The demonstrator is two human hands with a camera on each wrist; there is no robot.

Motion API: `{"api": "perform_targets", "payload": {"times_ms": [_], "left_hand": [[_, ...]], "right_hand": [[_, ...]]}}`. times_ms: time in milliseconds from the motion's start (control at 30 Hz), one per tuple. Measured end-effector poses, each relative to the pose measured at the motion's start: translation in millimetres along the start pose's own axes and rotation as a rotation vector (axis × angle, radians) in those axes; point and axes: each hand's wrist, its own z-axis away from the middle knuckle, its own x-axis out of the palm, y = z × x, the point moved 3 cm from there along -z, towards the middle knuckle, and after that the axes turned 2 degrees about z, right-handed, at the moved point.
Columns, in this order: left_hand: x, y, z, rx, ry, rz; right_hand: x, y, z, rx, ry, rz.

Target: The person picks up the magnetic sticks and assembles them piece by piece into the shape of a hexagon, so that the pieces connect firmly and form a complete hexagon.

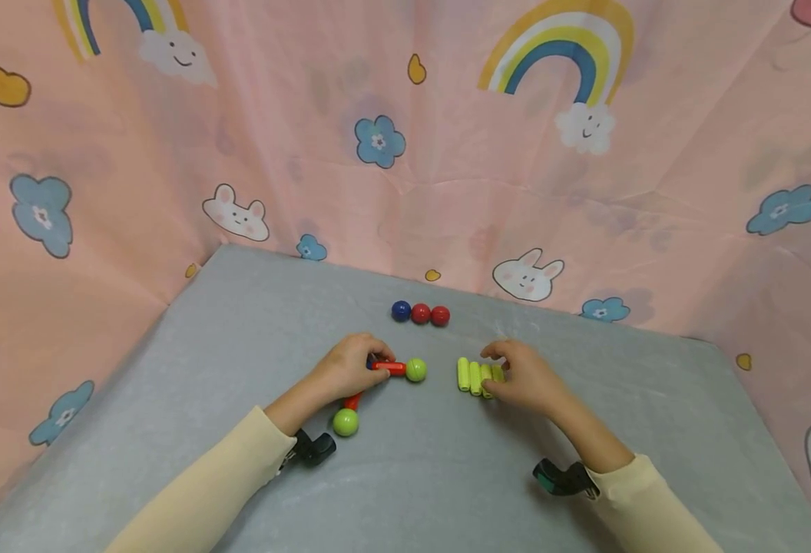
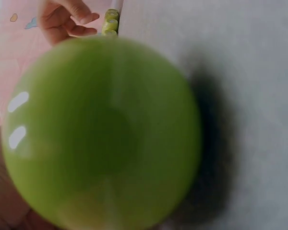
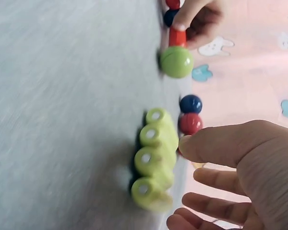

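My left hand pinches a red rod lying on the grey surface. A green ball is on that rod's right end, and a blue ball, mostly hidden by the fingers, at its left end. From there a second red rod runs toward me, ending in another green ball, which fills much of the left wrist view. My right hand is at a row of several yellow-green rods, thumb and fingers spread apart around the right end. Silvery dots mark the rod ends in the right wrist view.
Behind the hands, a blue ball and two red balls sit in a row. A pink patterned curtain borders the grey-covered table at the back and sides. A small black camera is strapped at each wrist.
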Motion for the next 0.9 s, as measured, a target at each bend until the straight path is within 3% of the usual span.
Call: {"api": "perform_targets", "payload": {"times_ms": [267,633,900], "left_hand": [[-0.7,-3.6,1.4,-0.018,0.023,0.022],[-5.8,-10.7,6.2,-0.089,0.059,-0.012],[-11.2,-18.9,10.2,-0.119,0.054,0.044]], "right_hand": [[4.5,15.0,7.9,0.002,-0.021,0.096],[9.3,21.3,9.6,0.046,-0.049,0.022],[12.4,24.5,8.0,0.059,-0.054,-0.026]]}}
